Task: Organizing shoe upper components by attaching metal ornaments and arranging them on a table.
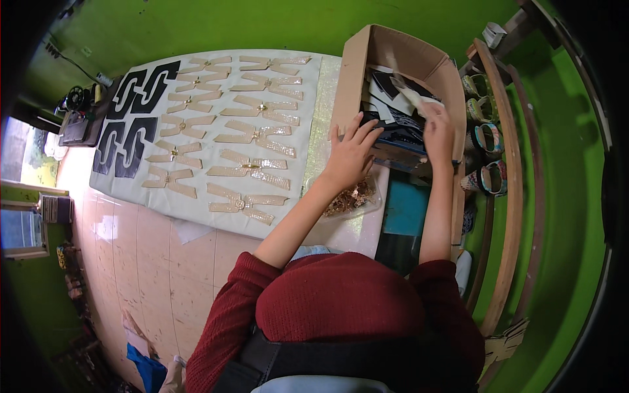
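A cardboard box (354, 75) stands at the right end of the table, filled with black and white cut pieces (386, 105). My left hand (352, 149) lies over the box's near left edge, fingers spread and holding nothing. Inside the right part of the box, my right hand (438, 130) has its fingers closed on a pale strip (414, 97); the strip's upper end is blurred. Below my left wrist is a clear tray (357, 200) of small copper-coloured parts, partly covered by my forearm.
Rows of beige X-shaped straps with gold ornaments (249, 134) cover the white-topped table (196, 206). Several black cut shapes (134, 147) lie at its left end. A wooden rack (503, 262) with patterned sandals (485, 141) stands on the right. A sewing machine (77, 101) is at far left.
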{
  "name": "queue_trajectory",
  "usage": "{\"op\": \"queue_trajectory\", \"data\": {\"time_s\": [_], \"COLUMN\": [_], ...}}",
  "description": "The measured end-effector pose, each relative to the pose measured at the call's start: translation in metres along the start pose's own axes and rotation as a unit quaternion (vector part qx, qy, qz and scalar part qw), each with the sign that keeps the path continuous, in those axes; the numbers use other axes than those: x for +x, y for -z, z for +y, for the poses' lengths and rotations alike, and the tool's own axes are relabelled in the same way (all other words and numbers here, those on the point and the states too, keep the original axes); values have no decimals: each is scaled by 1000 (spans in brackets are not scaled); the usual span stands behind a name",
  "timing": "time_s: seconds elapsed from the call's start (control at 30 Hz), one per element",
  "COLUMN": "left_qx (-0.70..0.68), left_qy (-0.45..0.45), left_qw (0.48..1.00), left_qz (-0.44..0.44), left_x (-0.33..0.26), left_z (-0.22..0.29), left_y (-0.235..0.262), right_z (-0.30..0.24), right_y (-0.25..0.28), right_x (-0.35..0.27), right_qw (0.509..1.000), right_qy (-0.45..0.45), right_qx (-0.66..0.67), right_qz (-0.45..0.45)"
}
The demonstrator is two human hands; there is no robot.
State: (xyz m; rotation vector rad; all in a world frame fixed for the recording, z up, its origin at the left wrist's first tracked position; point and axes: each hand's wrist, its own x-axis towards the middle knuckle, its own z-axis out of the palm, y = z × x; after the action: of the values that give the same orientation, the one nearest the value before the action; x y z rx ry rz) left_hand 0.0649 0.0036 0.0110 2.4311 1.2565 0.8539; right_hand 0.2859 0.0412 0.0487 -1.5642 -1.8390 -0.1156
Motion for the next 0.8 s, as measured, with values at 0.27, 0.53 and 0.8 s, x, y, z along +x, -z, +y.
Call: {"op": "queue_trajectory", "data": {"time_s": [0.27, 0.53, 0.8], "left_qx": [6, 3, 52], "left_qy": [-10, 31, 214], "left_qw": [1000, 1000, 946], "left_qz": [-21, -4, 236], "left_x": [-1, -66, -192], "left_z": [0, -20, -107], "left_y": [3, 28, 104], "right_z": [15, -87, -220], "right_y": [-8, -12, -74], "right_x": [-10, -45, -131], "right_qw": [978, 993, 978], "right_qy": [-75, 21, 38], "right_qx": [-26, 43, 202], "right_qz": [-192, 104, -45]}}
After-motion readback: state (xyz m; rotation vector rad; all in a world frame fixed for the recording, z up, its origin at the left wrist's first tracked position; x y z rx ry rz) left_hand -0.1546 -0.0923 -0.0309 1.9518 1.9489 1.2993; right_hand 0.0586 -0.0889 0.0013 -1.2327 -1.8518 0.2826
